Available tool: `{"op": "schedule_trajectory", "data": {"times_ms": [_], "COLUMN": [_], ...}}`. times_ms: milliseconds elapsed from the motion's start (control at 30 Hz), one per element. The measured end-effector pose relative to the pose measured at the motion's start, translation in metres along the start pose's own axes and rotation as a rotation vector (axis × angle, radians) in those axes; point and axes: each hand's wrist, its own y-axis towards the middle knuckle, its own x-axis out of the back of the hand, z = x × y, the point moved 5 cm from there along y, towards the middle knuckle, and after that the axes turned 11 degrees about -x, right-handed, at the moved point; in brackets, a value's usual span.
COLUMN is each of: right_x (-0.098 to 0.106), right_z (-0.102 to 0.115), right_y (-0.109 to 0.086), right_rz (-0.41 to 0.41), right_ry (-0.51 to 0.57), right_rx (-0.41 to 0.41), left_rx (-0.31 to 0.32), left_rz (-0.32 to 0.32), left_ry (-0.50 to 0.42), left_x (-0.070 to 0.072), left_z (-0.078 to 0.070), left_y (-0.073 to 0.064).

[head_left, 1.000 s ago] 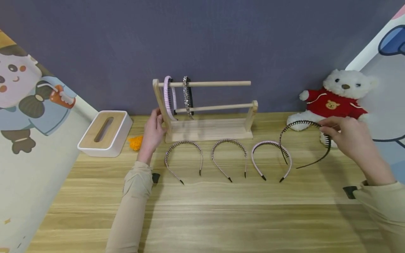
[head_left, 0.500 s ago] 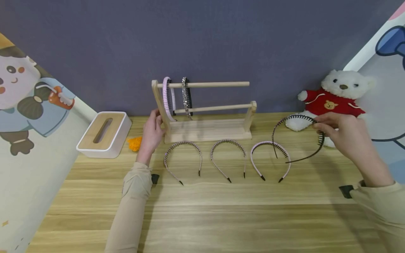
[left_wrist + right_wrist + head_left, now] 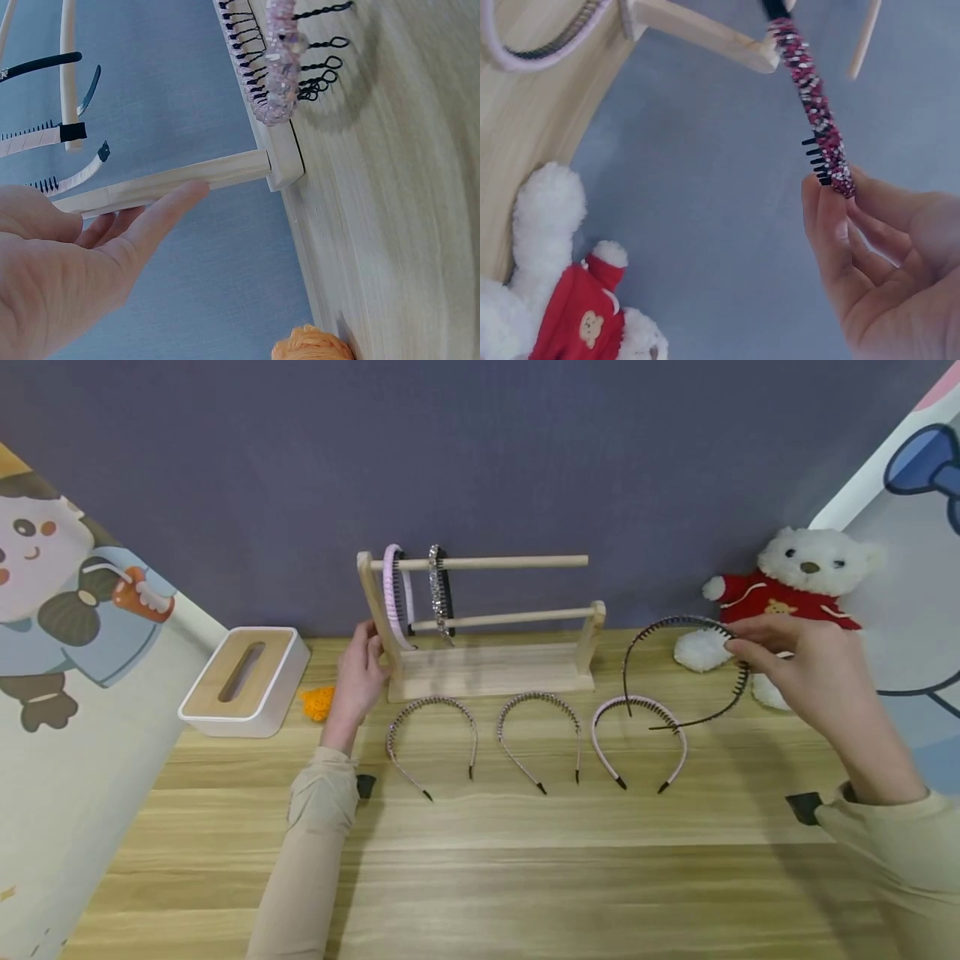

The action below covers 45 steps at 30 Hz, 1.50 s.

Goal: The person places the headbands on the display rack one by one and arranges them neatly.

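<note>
Between the fingertips and thumb of my right hand (image 3: 802,672) is a headband (image 3: 686,622), held up over the table's right side. In the right wrist view this headband (image 3: 817,112) shows red and silver sparkles and black comb teeth. My left hand (image 3: 360,672) holds the left upright of a wooden rack (image 3: 491,672); in the left wrist view, fingers lie along the upright (image 3: 225,169). A pink headband (image 3: 392,593) and a silver glittery headband (image 3: 437,589) hang on its upper bar. Two beaded headbands, left (image 3: 431,700) and middle (image 3: 536,696), and a pale pink headband (image 3: 600,735) lie before it.
A white tissue box (image 3: 258,722) with a wooden lid stands at the left, an orange knitted object (image 3: 318,702) beside my left wrist. A white teddy bear (image 3: 810,564) in red sits behind my right hand. The dark wall (image 3: 480,460) rises behind the rack.
My right hand has moved left and slightly up with the sparkly headband, which now overlaps the pale pink one in the head view. My left hand stays at the rack.
</note>
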Motion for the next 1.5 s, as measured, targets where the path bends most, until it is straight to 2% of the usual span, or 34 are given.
{"op": "schedule_trajectory", "data": {"times_ms": [133, 567, 1133, 1500], "right_x": [0.0, 0.003, 0.008, 0.002], "right_z": [0.007, 0.029, 0.066, 0.09], "right_y": [0.001, 0.006, 0.028, 0.047], "right_rz": [0.021, -0.011, 0.004, 0.014], "right_ry": [0.05, 0.19, 0.389, 0.507], "right_rx": [-0.039, -0.106, -0.13, -0.124], "left_rx": [0.002, 0.005, -0.014, -0.021], "left_rz": [0.0, -0.001, -0.009, -0.011], "left_ry": [0.001, 0.012, 0.025, 0.033], "left_x": [0.0, 0.0, 0.0, 0.001], "left_z": [0.001, 0.0, 0.0, 0.0], "left_y": [-0.001, 0.0, 0.001, 0.001]}}
